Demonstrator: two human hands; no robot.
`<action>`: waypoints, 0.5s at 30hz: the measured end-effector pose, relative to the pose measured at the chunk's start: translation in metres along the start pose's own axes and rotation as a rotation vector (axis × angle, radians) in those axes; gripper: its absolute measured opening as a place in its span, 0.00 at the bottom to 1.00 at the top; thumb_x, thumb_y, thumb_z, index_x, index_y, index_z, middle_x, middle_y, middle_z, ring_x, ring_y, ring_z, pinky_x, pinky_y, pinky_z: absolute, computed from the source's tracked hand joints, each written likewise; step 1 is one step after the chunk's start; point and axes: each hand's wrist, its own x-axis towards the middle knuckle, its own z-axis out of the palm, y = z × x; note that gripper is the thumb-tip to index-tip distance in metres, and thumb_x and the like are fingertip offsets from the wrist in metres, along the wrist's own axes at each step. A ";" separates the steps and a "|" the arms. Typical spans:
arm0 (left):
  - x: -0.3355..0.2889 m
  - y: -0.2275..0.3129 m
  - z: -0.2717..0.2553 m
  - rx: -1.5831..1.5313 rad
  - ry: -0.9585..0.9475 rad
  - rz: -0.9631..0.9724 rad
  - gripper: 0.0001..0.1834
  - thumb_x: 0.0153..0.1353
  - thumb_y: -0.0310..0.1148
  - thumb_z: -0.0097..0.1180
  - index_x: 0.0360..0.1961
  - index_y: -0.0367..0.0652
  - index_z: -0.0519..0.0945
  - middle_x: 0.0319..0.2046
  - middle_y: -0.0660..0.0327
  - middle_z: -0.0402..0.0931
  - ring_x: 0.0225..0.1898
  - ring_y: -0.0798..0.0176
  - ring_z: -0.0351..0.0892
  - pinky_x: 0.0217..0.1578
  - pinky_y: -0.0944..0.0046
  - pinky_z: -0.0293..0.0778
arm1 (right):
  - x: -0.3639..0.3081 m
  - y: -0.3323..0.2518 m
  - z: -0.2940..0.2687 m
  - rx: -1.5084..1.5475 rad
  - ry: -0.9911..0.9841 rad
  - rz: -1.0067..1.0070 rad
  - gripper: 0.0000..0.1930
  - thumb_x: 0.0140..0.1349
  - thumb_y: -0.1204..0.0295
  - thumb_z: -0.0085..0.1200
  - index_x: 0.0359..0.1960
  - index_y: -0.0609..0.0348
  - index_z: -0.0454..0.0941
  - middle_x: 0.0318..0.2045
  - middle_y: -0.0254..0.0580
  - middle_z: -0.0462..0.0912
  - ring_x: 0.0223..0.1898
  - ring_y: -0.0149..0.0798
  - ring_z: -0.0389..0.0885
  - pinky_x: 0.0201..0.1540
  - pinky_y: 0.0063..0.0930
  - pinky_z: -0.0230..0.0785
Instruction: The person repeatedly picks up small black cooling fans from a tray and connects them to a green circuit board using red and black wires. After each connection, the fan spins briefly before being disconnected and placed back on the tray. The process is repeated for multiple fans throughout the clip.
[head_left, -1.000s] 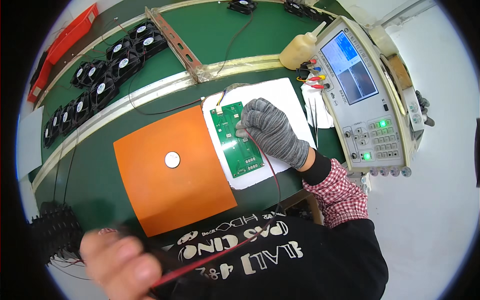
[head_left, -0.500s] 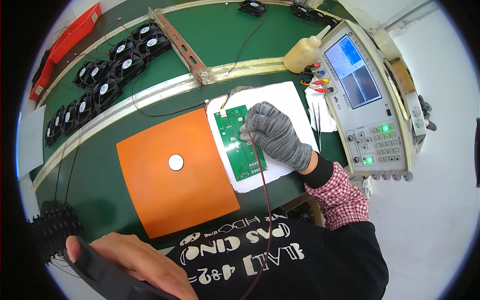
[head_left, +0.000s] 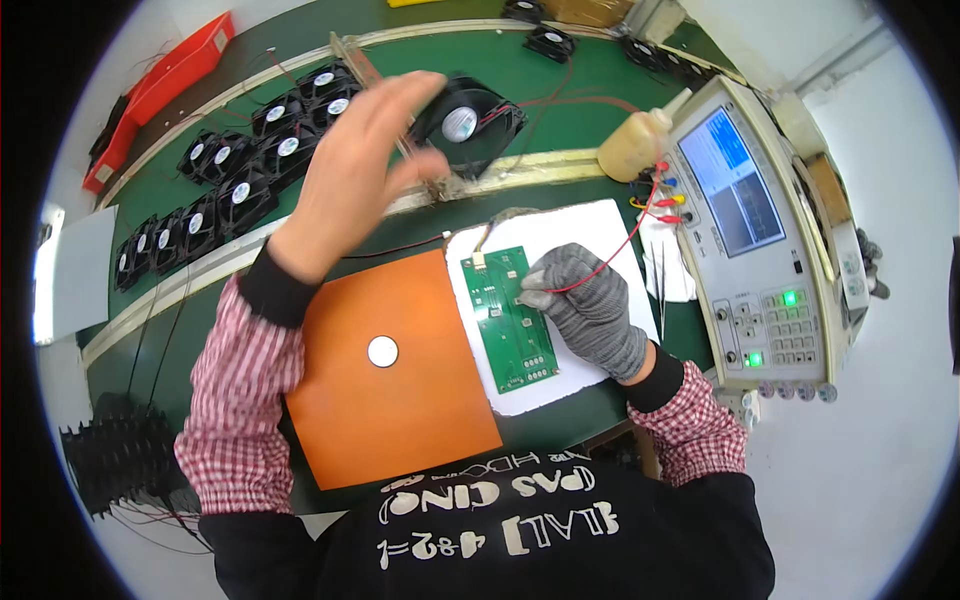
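My bare left hand (head_left: 355, 175), blurred by motion, is raised over the metal rail, its fingers and thumb on either side of the near edge of a black cooling fan (head_left: 465, 125). That fan looks larger than the others and tilts. My right hand (head_left: 590, 310), in a grey knitted glove, pinches the end of a red lead (head_left: 622, 248) over a green circuit board (head_left: 513, 330). From there the lead arcs up past the bottle towards the fan. The board lies on a white pad (head_left: 590, 235); a small connector with wires is plugged in at its far end.
To the left is an orange mat (head_left: 400, 420) with a round white disc (head_left: 382, 351). Several black fans (head_left: 240, 193) sit beyond the rail. At right stand a test instrument (head_left: 745, 200) with a lit screen and a yellowish squeeze bottle (head_left: 635, 145). Tweezers (head_left: 660, 285) lie nearby.
My left hand has swung from the lower left up to the far side, with the fan. The lead's slack now arcs up and right instead of hanging down towards me. My view has shifted slightly.
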 end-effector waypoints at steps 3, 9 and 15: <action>-0.010 -0.080 0.021 0.649 -0.115 -0.202 0.21 0.44 0.35 0.70 0.40 0.41 0.79 0.38 0.56 0.71 0.45 0.52 0.68 0.41 0.57 0.68 | 0.002 -0.004 -0.005 0.027 -0.037 0.051 0.14 0.50 0.70 0.70 0.37 0.57 0.80 0.32 0.39 0.79 0.33 0.37 0.81 0.37 0.29 0.75; -0.023 -0.048 0.013 0.426 -0.151 0.042 0.10 0.50 0.33 0.65 0.20 0.42 0.77 0.24 0.61 0.72 0.30 0.55 0.73 0.31 0.56 0.69 | -0.001 -0.010 -0.009 0.401 0.008 0.368 0.23 0.51 0.72 0.70 0.50 0.57 0.79 0.33 0.33 0.79 0.35 0.29 0.79 0.41 0.23 0.74; -0.057 0.124 -0.049 0.210 0.121 0.481 0.05 0.47 0.27 0.64 0.27 0.41 0.80 0.25 0.66 0.71 0.26 0.64 0.71 0.24 0.63 0.66 | 0.009 -0.063 0.006 0.526 -0.580 0.278 0.23 0.51 0.64 0.72 0.46 0.62 0.79 0.31 0.36 0.81 0.33 0.31 0.78 0.40 0.27 0.72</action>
